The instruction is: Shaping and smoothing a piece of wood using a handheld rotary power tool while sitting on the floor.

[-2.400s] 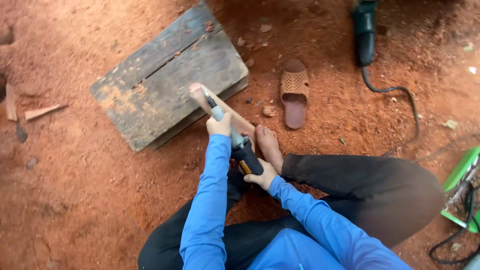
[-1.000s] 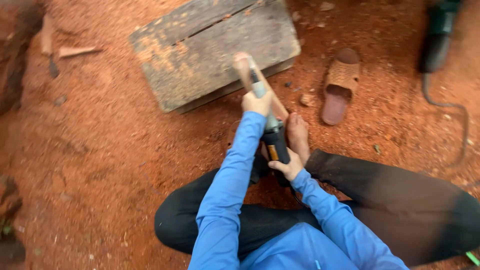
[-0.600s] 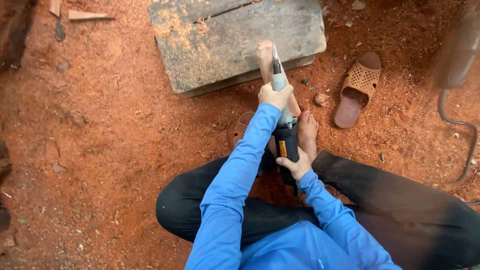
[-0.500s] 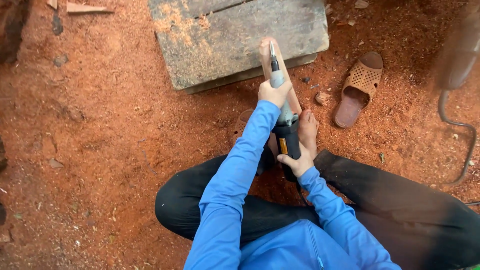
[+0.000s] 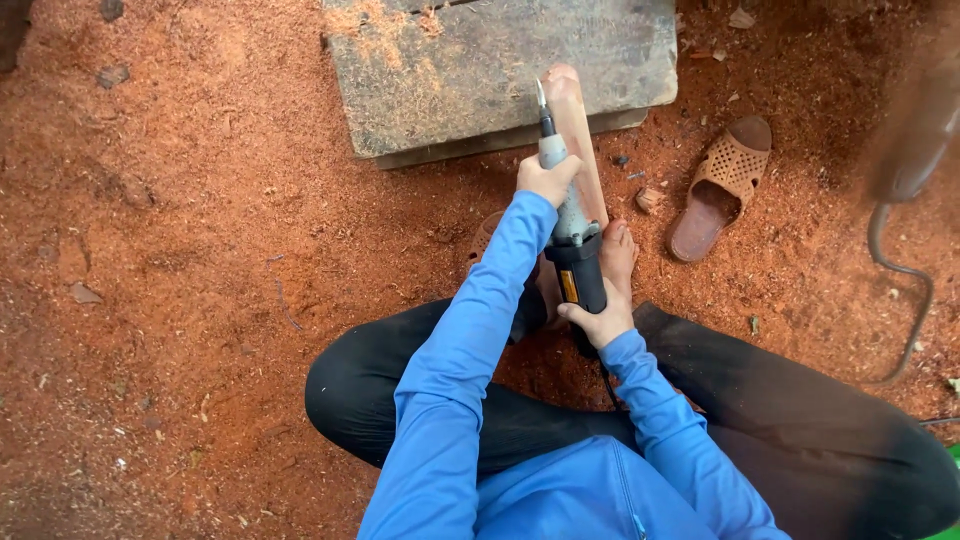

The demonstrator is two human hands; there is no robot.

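Right hand [image 5: 598, 322] clenched the black rear handle of the die grinder [image 5: 572, 215]; left hand [image 5: 546, 178] gripped its grey neck. The tool lay against a pale wooden stick [image 5: 578, 130] leaning over a weathered board [image 5: 500, 70], sandal [image 5: 722, 185] nearby on sawdust-strewn ground.

Even, soft daylight fills the scene, bright without harsh glare; shadows are faint and lie close under the wooden slab [image 5: 500, 70] and the sandal [image 5: 720, 190]. The red sawdust-covered ground [image 5: 180, 250] is crisp at centre. At the upper right edge a dark tool [image 5: 915, 150] is smeared by blur, and the corners look slightly stretched.
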